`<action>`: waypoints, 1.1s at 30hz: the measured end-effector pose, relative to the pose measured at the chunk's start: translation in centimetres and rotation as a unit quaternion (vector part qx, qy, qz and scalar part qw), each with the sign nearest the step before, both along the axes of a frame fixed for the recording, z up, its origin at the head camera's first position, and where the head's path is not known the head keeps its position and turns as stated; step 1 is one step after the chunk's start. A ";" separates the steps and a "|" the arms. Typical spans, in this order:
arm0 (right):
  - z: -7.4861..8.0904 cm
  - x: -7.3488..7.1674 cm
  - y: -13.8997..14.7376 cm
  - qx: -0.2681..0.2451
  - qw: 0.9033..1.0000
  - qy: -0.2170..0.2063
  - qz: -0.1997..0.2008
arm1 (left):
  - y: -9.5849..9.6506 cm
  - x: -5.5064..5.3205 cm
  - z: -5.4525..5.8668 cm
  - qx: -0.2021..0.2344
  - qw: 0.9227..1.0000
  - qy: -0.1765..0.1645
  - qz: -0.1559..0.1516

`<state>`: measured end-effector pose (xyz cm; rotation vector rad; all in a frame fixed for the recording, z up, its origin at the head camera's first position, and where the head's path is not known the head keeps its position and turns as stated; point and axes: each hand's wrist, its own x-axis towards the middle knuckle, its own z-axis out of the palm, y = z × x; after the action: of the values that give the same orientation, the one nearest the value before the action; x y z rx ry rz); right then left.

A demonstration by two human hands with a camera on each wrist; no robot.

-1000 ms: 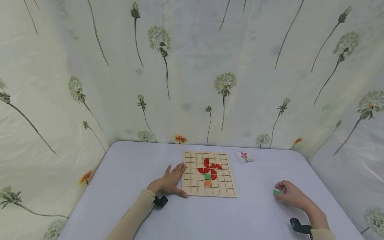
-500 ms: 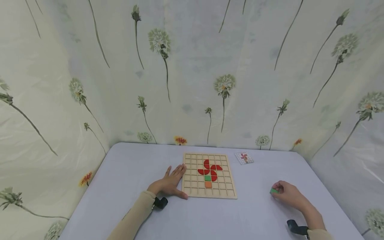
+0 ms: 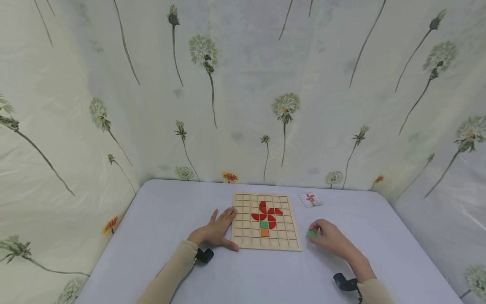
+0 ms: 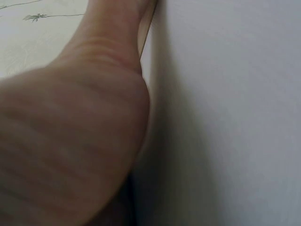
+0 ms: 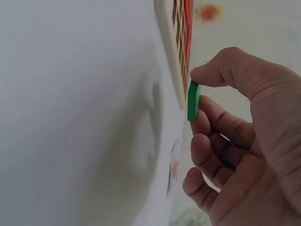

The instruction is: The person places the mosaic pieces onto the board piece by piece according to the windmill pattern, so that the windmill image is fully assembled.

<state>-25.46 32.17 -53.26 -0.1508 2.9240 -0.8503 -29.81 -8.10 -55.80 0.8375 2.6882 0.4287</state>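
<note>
My right hand point(image 3: 329, 239) pinches a green square tile point(image 5: 193, 101) between thumb and fingertips, just right of a wooden grid board point(image 3: 243, 243). The right wrist view has the tile edge-on, above the table. On the board, several red rounded pieces point(image 3: 271, 221) form a pinwheel. A green tile point(image 3: 264, 225) sits below the pinwheel, with an orange tile point(image 3: 265, 233) under that one. My left hand point(image 3: 215, 232) lies flat with fingers spread, fingertips and thumb at the board's left edge. The left wrist view is mostly filled by that hand's blurred near side.
A small pattern card point(image 3: 310, 199) showing a red pinwheel on a grid lies behind and right of the board. The white table point(image 3: 182, 198) ends at a flower-print curtain point(image 3: 243, 105) that rises behind it and at both sides.
The right hand has carried the green tile leftward, from the table's right part to near the board's right edge. The left hand and the pieces on the board have stayed put.
</note>
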 end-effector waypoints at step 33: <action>-0.1 -0.3 -12.5 -0.017 0.972 0.038 0.232 | -0.1 0.0 0.1 -0.007 1.000 0.002 0.000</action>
<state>-25.81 19.70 -53.37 -0.8458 2.7554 -0.8237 -29.76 -8.20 -55.65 0.8356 2.6926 0.4076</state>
